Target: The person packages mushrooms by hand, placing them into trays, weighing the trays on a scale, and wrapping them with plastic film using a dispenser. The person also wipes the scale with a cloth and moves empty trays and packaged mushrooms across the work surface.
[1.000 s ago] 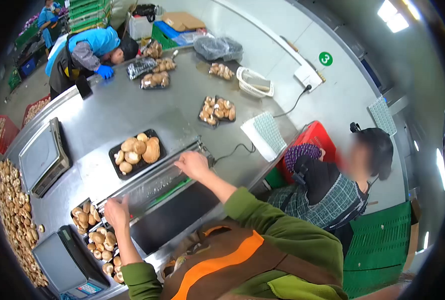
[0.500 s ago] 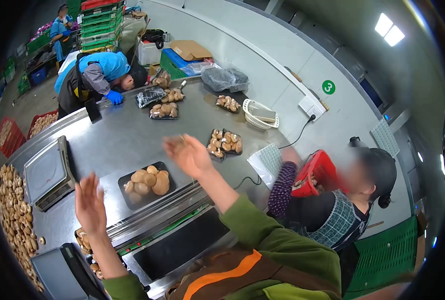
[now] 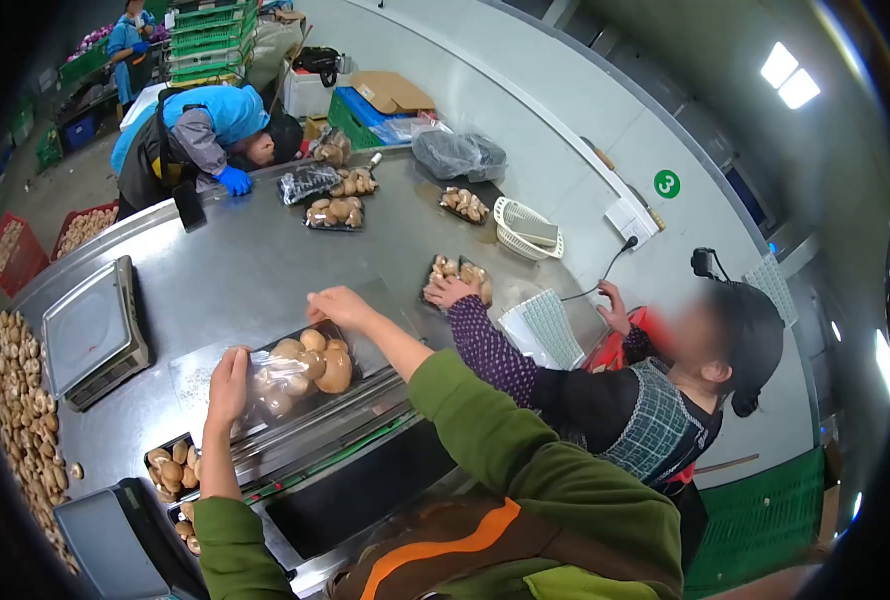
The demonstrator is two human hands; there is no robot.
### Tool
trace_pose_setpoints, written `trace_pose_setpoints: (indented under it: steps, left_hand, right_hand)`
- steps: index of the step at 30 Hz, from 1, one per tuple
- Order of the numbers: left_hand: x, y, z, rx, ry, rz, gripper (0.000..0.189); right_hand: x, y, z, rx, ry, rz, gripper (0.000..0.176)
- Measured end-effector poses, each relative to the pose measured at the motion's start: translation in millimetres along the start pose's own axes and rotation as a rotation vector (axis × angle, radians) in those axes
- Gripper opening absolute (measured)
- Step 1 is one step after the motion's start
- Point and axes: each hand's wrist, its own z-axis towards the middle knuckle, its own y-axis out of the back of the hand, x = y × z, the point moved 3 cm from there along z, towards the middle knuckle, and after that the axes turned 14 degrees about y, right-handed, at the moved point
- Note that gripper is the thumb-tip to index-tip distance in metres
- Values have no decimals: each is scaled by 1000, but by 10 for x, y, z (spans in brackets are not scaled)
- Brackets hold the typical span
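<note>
A black tray of brown mushrooms (image 3: 335,372) sits in front of me at the near edge of the steel table. Clear plastic film (image 3: 277,378) lies over it, glossy and creased on its left part. At the film's left side my left hand (image 3: 228,388) is closed, fingers pressed together on the film. My right hand (image 3: 345,308) is closed in a pinch at the film's far side, just beyond the tray. Exactly where the film ends under the right fingers is hard to see.
A scale (image 3: 90,330) stands at left beside a heap of loose mushrooms (image 3: 15,400). Uncovered mushroom trays (image 3: 172,468) sit near me. At right, a co-worker's hand (image 3: 452,291) touches packed mushrooms. Another person in blue (image 3: 205,115) bends over the far edge.
Both hands have come down from above the table and closed on film, which now covers the tray. The co-worker at right has reached over to the packed trays.
</note>
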Motion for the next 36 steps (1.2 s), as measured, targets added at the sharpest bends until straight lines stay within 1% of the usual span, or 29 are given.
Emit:
trace_pose_setpoints:
  steps: [1, 3, 4, 5, 6, 7, 9, 10, 12, 13, 14, 15, 16, 17, 19, 20, 21, 23, 24, 25, 27, 28, 29, 31, 32, 33, 35, 36]
  left_hand:
    - [26, 47, -6, 39, 46, -11, 34]
    - [81, 89, -48, 37, 21, -27, 35]
    - [55, 104, -106, 24, 0, -55, 36]
    - [48, 111, -151, 12, -21, -86, 38]
    - [173, 124, -111, -85, -47, -123, 43]
    - [128, 163, -171, -86, -50, -126, 43]
    - [149, 196, -366, -24, 285, 132, 44]
    - [333, 174, -269, -71, 233, 145, 44]
    - [524, 87, -284, -164, 172, 166, 45]
    - [435, 54, -341, -238, 160, 226, 45]
    - [307, -3, -424, -379, 19, 245, 44]
    - [291, -72, -446, -435, 15, 136, 43]
    - [347, -117, -407, -419, 73, -22, 42]
    - [54, -136, -627, -356, 186, -140, 41]
    - [138, -158, -691, -467, -13, -146, 39]
    - [129, -181, -806, -391, -20, -232, 39]
    - [116, -209, -950, -298, 34, -285, 38]
    - [162, -282, -1299, -141, 169, -338, 37]
    - [133, -312, -1487, -76, 238, -339, 37]
    - [372, -373, -1536, -82, 267, -331, 36]
    - [577, -402, -1653, 13, 344, -153, 36]
    - [567, -421, -1721, 13, 363, -71, 37]
    - [566, -464, -1778, 24, 371, -60, 37]
    - [505, -509, -1877, -175, 126, -27, 37]
    - [486, -553, -1948, -206, 138, -91, 38]
    - [494, -626, -2012, -186, 139, -83, 38]
    - [557, -756, -2129, -193, 131, -30, 38]
    - [583, -855, -2179, -146, 170, -50, 37]
  right_hand:
    - [126, 24, -45, 3, 12, -2, 45]
    - [180, 69, -248, 85, -357, -149, 52]
    - [211, 88, -346, 85, -347, -158, 52]
    - [203, 99, -467, -14, -369, 14, 47]
    - [199, 128, -556, -112, -390, 188, 43]
    - [176, 161, -627, -113, -387, 184, 43]
    - [52, 183, -756, 117, -245, 167, 39]
    - [-83, 194, -767, 66, -186, 192, 33]
    - [-159, 141, -838, -86, -204, 293, 29]
    - [-203, 114, -854, -104, -198, 304, 29]
    - [-158, 68, -874, -190, -152, 170, 30]
    - [-71, 20, -918, -294, -82, 48, 32]
    - [-42, 12, -972, -388, -25, 37, 34]
    - [54, -24, -1098, -398, -49, 44, 34]
    - [385, 12, -1417, -578, 159, -178, 35]
    - [471, 10, -1626, -557, 41, -144, 35]
    - [528, 11, -1853, -567, 12, -142, 35]
    - [521, -119, -2293, -522, -29, 121, 34]
    - [454, -209, -2484, -557, -96, 290, 34]
    - [393, -248, -2625, -574, -114, 296, 34]
    - [225, -342, -2855, -456, -308, 359, 33]
    - [208, -364, -2891, -428, -303, 282, 33]
    - [216, -394, -2945, -438, -315, 290, 33]
    - [366, -383, -3022, -498, -159, -108, 35]
    - [549, -375, -3133, -531, -172, -174, 32]
    - [475, -401, -3263, -547, -187, -172, 32]
    - [303, -448, -3525, -682, -42, -322, 31]
    - [208, -473, -3666, -705, -99, -310, 30]
